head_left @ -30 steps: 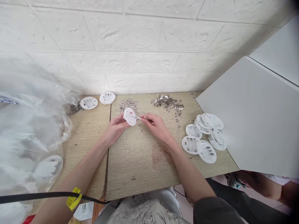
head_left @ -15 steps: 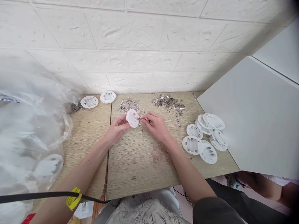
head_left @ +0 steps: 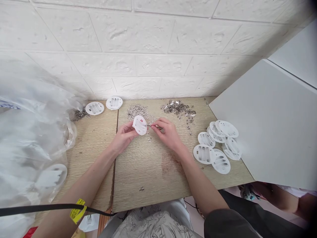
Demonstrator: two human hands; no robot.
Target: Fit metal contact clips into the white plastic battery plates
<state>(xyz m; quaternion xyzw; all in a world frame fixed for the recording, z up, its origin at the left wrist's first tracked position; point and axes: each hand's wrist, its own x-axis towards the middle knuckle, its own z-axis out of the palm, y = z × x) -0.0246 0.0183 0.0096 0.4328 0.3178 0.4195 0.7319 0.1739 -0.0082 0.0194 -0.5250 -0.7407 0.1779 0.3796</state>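
Observation:
Tilted up above the table, a round white plastic battery holder [head_left: 139, 125] is gripped at its left edge by my left hand [head_left: 125, 136]. My right hand [head_left: 166, 132] is closed around tweezers [head_left: 158, 127], whose tip meets the right side of the holder. Whether a small metal piece sits in the tip is too small to tell. Just behind the hands lies a heap of small silvery contact pieces [head_left: 136, 111]. Farther right is a second pile of metal contact plates [head_left: 178, 109]. A few loose pieces [head_left: 149, 139] rest below the holder.
Several white battery holders [head_left: 205, 154] overlap on the right, beside a grey panel [head_left: 269, 122]. Two stacks of holders [head_left: 94, 108] stand at the back left. Clear plastic bags [head_left: 32, 142] bulge along the left. A black cord [head_left: 54, 207] crosses the lower left.
The battery holder has shifted very slightly left. My right hand has turned a little, with the tweezers still at the holder's right side.

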